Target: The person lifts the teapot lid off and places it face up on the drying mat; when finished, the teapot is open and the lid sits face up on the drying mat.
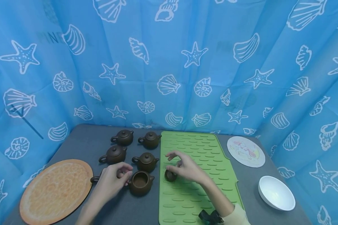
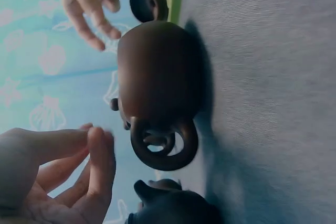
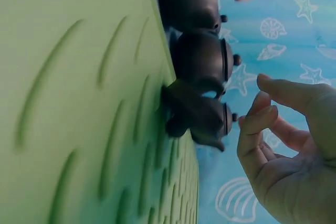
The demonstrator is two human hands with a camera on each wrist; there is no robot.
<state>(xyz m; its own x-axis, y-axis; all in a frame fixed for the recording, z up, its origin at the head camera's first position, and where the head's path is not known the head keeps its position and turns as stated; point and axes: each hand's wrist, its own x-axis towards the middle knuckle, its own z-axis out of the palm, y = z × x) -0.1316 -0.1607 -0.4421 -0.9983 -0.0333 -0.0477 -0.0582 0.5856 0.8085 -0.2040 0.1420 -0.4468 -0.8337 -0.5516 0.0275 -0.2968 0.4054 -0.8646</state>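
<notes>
A dark brown teapot without a lid [image 1: 140,188] stands on the grey table, its opening upward. My left hand [image 1: 112,178] hovers beside its handle; the left wrist view shows this hand apart from the pot, fingers bent and holding nothing. On the green mat lies a small brown lid [image 1: 170,176], seen tilted with its hollow side showing in the left wrist view. Just above it is my right hand [image 1: 184,167], fingers loosely bent, with a gap to the lid in the right wrist view. Another teapot [image 1: 95,179] is mostly hidden behind my left hand.
Several lidded teapots [image 1: 145,162] stand behind the lidless one. The green ridged mat [image 1: 197,200] lies right of them. A round orange-brown mat [image 1: 56,190] is at left; a round white picture mat [image 1: 246,151] and white bowl [image 1: 276,193] are at right. A blue curtain [image 1: 169,62] hangs behind.
</notes>
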